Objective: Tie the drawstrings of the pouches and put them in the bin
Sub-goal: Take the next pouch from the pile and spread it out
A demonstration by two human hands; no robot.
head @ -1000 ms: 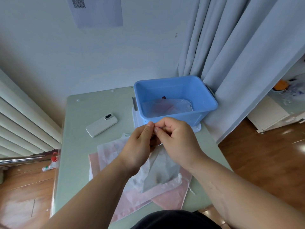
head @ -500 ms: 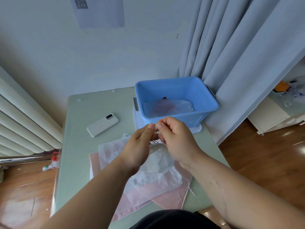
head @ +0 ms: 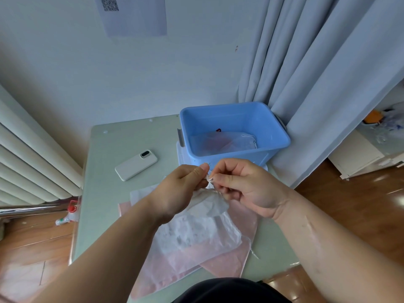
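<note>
Both hands meet at centre frame: left hand and right hand each pinch the drawstring of a white pouch, fingertips nearly touching. The pouch hangs bunched just below them, over the pile of flat pouches on the table, lower centre. Behind the hands, the blue bin holds another pouch. A phone lies left of the bin.
</note>
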